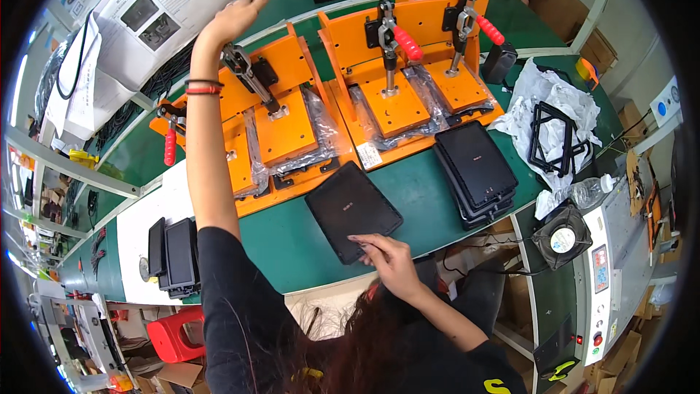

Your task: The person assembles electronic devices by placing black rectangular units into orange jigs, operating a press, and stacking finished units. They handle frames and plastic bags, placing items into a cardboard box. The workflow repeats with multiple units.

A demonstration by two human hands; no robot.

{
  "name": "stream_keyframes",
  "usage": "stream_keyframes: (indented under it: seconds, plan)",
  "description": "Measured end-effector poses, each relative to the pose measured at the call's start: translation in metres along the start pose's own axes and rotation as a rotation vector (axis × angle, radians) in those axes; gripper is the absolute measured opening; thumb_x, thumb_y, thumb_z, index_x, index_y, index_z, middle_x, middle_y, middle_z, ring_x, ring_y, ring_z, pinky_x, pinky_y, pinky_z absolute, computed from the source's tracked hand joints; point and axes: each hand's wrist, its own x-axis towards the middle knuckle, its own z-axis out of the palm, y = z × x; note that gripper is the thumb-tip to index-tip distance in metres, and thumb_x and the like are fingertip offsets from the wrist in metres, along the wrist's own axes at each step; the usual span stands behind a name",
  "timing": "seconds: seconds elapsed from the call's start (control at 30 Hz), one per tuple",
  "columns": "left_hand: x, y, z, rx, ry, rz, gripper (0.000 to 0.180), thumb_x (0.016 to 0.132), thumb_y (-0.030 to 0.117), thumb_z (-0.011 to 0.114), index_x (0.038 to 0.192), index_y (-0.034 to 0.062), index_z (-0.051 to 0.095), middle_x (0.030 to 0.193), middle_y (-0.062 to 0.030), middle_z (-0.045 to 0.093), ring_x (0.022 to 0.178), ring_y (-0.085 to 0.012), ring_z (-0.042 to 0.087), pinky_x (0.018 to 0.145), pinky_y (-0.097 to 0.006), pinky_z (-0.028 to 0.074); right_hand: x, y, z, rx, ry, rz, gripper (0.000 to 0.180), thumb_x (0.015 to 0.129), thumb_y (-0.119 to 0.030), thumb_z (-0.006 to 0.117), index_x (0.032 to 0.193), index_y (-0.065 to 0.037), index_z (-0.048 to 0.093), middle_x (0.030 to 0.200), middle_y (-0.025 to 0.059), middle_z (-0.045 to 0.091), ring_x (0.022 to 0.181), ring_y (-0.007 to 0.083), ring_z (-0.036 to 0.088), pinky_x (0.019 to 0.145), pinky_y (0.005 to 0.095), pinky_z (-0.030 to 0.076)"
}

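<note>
My right hand (390, 259) lies flat on the near corner of the black flat case (352, 209), fingers spread, pressing but not wrapped around it. The case sits on the green table (430, 219), just in front of the orange press (273, 128). My left hand (237, 18) is up high and open, holding nothing, near the press handle (251, 76). I think the case could slide off the table edge, because I only push on one corner. My raised arm could also bump the handle. The stack of black cases (477, 168) sits close by, and a slide might knock it.
</note>
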Motion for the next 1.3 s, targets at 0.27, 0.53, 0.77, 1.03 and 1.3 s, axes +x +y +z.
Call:
stream_keyframes:
  seconds: [0.27, 0.53, 0.77, 1.03, 1.3]
  plan:
    - [-0.143, 0.027, 0.038, -0.54, 0.996, 0.119, 0.018, 0.095, 0.007, 0.047, 0.109, -0.0035, 0.046, 0.106, -0.013, 0.049, 0.096, -0.0181, 0.049, 0.083, -0.031, 0.04, 0.008, 0.024, 0.019, -0.07, 0.08, -0.064, 0.022, 0.089, 0.001, 0.054, 0.108, -0.001, 0.065, 0.083, 0.0121, 0.066, 0.066, 0.0144, 0.061, 0.062, 0.0266, 0.05]
    - [-0.289, 0.017, 0.156, 0.037, 0.229, 0.354, 0.025, 0.078, 0.007, 0.068, 0.101, 0.0007, 0.06, 0.086, -0.011, 0.062, 0.087, -0.025, 0.06, 0.076, -0.036, 0.048, -0.029, 0.02, -0.006, -0.132, 0.097, -0.001, 0.023, 0.088, 0.003, 0.051, 0.105, 0.001, 0.066, 0.089, 0.0125, 0.068, 0.065, 0.0157, 0.062, 0.062, 0.0262, 0.05]
    - [-0.274, -0.014, 0.159, 0.182, 0.223, 0.429, 0.028, 0.078, 0.014, 0.07, 0.103, 0.002, 0.062, 0.069, -0.0096, 0.06, 0.062, -0.0251, 0.058, 0.054, -0.038, 0.046, -0.041, 0.022, -0.007, -0.1, 0.186, 0.006, 0.021, 0.089, 0.001, 0.051, 0.104, 0.001, 0.066, 0.089, 0.0127, 0.068, 0.065, 0.0148, 0.063, 0.062, 0.0256, 0.05]
    - [-0.276, -0.004, 0.166, 0.233, 0.286, 0.573, 0.034, 0.076, 0.004, 0.061, 0.11, 0.0005, 0.062, 0.094, -0.0118, 0.066, 0.083, -0.0224, 0.063, 0.073, -0.033, 0.051, -0.035, 0.011, -0.01, 0.153, 0.131, 0.056, 0.022, 0.096, -0.008, 0.049, 0.108, 0.004, 0.063, 0.102, 0.0099, 0.066, 0.073, 0.0104, 0.06, 0.067, 0.0234, 0.048]
    - [-0.269, -0.017, 0.162, 0.304, 0.173, 0.461, 0.04, 0.077, 0.005, 0.054, 0.117, 0.0024, 0.058, 0.087, -0.0079, 0.063, 0.076, -0.0217, 0.061, 0.063, -0.033, 0.048, -0.04, 0.009, -0.009, 0.233, 0.171, 0.059, 0.022, 0.097, -0.01, 0.048, 0.105, 0.006, 0.061, 0.105, 0.0116, 0.065, 0.071, 0.0096, 0.057, 0.066, 0.0228, 0.047]
